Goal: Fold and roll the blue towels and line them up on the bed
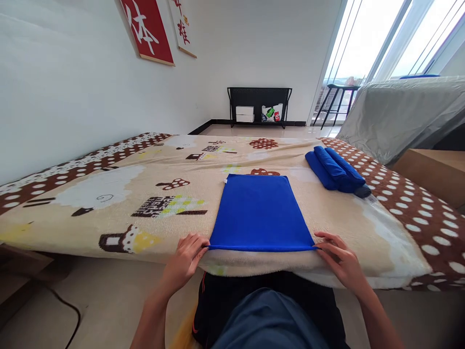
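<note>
A blue cloth (259, 211) lies flat on the patterned blanket (174, 169), its near edge turned over in a narrow strip. At the cloth's near left corner, my left hand (191, 251) pinches the folded edge between thumb and fingers. My right hand (337, 254) grips the near right corner the same way, with its upper fingers raised a little. A small white tag (225, 181) shows on the left side near the far corner. To the right, several rolled blue cloths (336, 169) lie together on the blanket, apart from my hands.
A brown polka-dot border (417, 208) runs along the blanket's right side. Beyond it are a cardboard box (432, 174) and a grey-covered piece of furniture (403, 111). A black rack (259, 102) stands by the far wall, with a dark stool (337, 99) near the window.
</note>
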Demonstrator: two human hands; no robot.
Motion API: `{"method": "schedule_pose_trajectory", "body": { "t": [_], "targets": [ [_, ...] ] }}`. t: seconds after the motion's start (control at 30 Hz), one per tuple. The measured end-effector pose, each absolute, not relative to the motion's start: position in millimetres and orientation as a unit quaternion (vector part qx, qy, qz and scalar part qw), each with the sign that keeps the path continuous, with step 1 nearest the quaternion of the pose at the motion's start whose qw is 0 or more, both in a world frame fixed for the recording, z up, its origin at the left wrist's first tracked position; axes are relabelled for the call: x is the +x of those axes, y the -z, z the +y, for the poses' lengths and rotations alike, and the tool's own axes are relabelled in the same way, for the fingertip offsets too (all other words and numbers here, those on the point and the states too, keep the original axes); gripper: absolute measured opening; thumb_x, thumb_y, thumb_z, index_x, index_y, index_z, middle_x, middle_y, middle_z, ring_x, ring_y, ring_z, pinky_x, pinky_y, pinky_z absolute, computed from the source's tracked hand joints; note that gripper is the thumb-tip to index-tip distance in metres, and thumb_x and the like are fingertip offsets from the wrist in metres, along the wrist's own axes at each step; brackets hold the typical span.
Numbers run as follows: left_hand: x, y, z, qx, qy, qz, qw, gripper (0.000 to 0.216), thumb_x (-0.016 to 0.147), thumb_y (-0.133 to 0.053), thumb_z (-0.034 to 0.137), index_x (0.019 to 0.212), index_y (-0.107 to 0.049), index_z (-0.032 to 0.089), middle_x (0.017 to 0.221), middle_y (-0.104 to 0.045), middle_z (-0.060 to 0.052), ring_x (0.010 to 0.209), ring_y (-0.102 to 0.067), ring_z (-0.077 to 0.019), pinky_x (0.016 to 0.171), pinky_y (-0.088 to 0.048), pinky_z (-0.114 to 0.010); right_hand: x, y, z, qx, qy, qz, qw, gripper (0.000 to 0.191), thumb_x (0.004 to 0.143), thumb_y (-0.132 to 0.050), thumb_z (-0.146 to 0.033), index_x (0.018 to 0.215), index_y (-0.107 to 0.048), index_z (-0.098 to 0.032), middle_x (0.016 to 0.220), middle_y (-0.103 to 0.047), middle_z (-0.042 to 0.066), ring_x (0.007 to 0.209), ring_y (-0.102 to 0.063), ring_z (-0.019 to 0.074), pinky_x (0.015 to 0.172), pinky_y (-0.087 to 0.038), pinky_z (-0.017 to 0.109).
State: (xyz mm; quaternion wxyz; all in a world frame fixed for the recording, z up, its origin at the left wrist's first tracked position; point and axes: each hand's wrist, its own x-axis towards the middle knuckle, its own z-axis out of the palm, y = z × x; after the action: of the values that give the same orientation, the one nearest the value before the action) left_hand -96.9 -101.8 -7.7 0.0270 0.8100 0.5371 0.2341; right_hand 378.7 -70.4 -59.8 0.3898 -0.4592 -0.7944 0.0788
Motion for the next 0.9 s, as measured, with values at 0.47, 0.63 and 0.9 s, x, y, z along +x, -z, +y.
{"method": "schedule_pose_trajectory", "body": {
  "t": [0.47, 0.63, 0.9],
  "targets": [
    [-77, 28, -90, 0.743, -0.272, 0.612, 0.011, 0.007, 0.094, -0.048, 0.025, 0.093, -0.055, 0.022, 0.095, -0.061, -0.004, 0.092, -0.057, -0.0221, 0.086, -0.043, -0.038, 341, 66, -56, -0.578, 0.019, -0.711, 0.4, 0.01, 0.087, -0.055, -0.028, 0.095, -0.057, -0.023, 0.119, -0.065, 0.005, 0.108, -0.058, 0.0257, 0.092, -0.04, 0.043],
    [-65, 28, -91, 0.746, -0.3, 0.593, -0.053, 0.015, 0.088, -0.049, 0.012, 0.089, -0.059, 0.023, 0.124, -0.057, -0.009, 0.114, -0.052, -0.027, 0.094, -0.04, -0.044, 341, 73, -61, -0.518, 0.062, -0.72, 0.457, 0.01, 0.09, -0.056, -0.022, 0.096, -0.063, -0.024, 0.121, -0.064, 0.006, 0.104, -0.06, 0.0229, 0.092, -0.042, 0.042],
    [-49, 23, -97, 0.75, -0.287, 0.591, -0.073, 0.012, 0.092, -0.049, 0.018, 0.085, -0.057, 0.022, 0.143, -0.051, -0.011, 0.13, -0.045, -0.0322, 0.1, -0.034, -0.051, 341, 72, -70, -0.501, 0.064, -0.736, 0.451, 0.016, 0.093, -0.054, -0.025, 0.096, -0.07, -0.025, 0.118, -0.067, 0.005, 0.103, -0.061, 0.024, 0.089, -0.044, 0.042]
  ]
}}
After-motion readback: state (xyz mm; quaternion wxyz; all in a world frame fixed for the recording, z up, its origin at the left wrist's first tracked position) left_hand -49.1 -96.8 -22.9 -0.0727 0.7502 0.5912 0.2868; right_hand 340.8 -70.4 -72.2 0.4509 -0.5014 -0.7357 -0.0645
